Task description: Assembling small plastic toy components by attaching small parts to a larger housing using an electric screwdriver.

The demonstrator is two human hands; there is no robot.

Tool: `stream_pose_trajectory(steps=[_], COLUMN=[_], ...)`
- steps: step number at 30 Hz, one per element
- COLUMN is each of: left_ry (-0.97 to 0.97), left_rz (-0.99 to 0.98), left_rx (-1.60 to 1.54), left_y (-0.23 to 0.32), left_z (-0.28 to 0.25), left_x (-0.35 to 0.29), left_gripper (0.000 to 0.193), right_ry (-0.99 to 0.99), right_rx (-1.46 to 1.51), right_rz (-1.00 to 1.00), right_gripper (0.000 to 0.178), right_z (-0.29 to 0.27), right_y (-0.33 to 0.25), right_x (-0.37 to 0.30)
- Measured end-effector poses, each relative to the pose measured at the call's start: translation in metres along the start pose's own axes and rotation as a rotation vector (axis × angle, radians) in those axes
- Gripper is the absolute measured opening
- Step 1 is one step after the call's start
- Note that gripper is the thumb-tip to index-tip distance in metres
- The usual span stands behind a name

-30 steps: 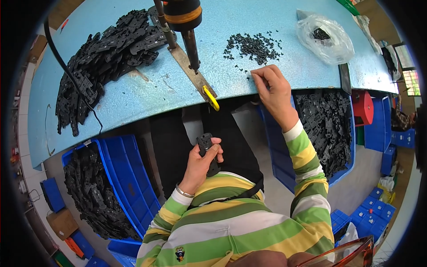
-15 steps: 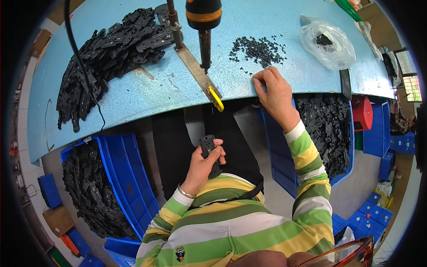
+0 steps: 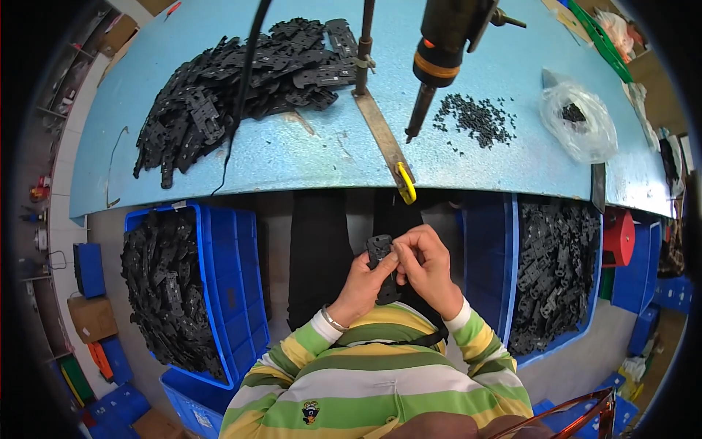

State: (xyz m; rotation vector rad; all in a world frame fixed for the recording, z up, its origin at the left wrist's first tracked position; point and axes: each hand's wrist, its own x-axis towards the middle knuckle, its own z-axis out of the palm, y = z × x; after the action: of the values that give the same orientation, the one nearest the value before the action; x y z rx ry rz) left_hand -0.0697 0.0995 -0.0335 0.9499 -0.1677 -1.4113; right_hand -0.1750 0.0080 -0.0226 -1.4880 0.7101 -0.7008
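My left hand (image 3: 356,290) grips a flat black plastic part (image 3: 379,249) above my lap, its lower end reaching down toward my belt. Close against that part is my right hand (image 3: 428,267), thumb and forefinger pinched together at its right edge. Whatever sits in the pinch is too small to make out. Beyond my hands, on the blue tabletop, lies a scatter of tiny black pieces (image 3: 479,123). A black power screwdriver (image 3: 436,66) with an orange ring hangs tip down over the table, beside a metal bar (image 3: 384,135) with a yellow hook-shaped piece (image 3: 406,183) at its end.
A big heap of black plastic parts (image 3: 197,110) covers the table's left. Blue crates of similar parts stand at my left (image 3: 238,293) and right (image 3: 488,271). A clear plastic bag (image 3: 581,121) lies at the table's right, and a red stool (image 3: 619,235) stands past the right crate.
My right hand has come from the tiny pieces on the table down to the black part in my left hand. The view has shifted, and the screwdriver hangs more tilted.
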Motion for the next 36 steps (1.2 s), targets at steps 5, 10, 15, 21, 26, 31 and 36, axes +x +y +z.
stream_pose_trajectory(steps=[5, 10, 15, 21, 26, 31, 36], left_ry=[-0.004, 0.017, 0.095, 0.086, 0.026, -0.027, -0.075], left_rz=[0.033, 0.086, 0.151, 0.298, 0.306, 0.099, 0.184], left_rx=[-0.009, 0.095, 0.335, 0.655, 0.754, 0.436, 0.543], left_y=[0.002, 0.003, 0.006, 0.016, 0.011, 0.007, 0.000], left_z=[-0.002, -0.001, -0.008, -0.014, -0.020, -0.017, -0.021], left_x=[-0.003, -0.010, -0.005, 0.001, 0.000, -0.002, 0.001], left_gripper=[0.013, 0.013, 0.014, 0.017, 0.015, 0.010, 0.010], right_ry=[-0.006, 0.013, 0.017, -0.004, -0.061, 0.001, 0.057], right_rx=[0.043, 0.019, -0.169, -0.305, -0.378, -0.227, -0.219], right_rz=[-0.036, -0.089, -0.210, -0.243, -0.211, -0.143, -0.223], right_gripper=[0.003, 0.003, 0.004, 0.006, 0.009, 0.010, 0.012], right_z=[0.001, 0.005, 0.006, -0.003, -0.011, -0.004, 0.008], right_y=[0.003, 0.001, -0.009, -0.001, -0.011, -0.022, -0.012], right_x=[-0.005, -0.010, -0.004, -0.003, -0.004, -0.003, -0.002])
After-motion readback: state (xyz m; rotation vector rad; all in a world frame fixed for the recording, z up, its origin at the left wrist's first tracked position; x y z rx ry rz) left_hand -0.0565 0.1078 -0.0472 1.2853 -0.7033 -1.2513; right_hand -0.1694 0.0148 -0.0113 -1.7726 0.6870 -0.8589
